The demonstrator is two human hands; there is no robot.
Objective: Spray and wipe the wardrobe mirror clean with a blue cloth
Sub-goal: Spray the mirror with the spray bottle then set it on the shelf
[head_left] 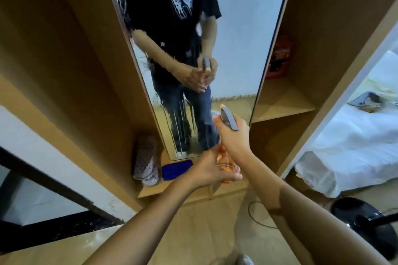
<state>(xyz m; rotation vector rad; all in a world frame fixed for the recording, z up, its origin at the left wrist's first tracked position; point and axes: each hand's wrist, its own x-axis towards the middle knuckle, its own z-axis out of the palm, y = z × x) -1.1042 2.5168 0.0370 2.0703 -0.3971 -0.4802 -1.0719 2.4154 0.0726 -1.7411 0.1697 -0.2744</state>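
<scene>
Bottle (226,162) clasped two-handed: right hand (233,135) wrapped round the neck under the grey trigger head, left hand (210,171) cupping the orange base. Held upright, nozzle aimed at the mirror (237,28), already streaked with drips low down. Cloth (177,169) lay below-left on the shelf (150,191), just beside the left hand, long axis across. Likely easier fetched leftward.

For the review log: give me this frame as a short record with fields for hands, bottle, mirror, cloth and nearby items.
right hand: grips the spray bottle at its grey trigger head
left hand: holds the bottle's orange body
mirror: wet, drips running down its lower left part
blue cloth: lies on the wardrobe shelf below the mirror, untouched
slippers: left of the cloth
</scene>
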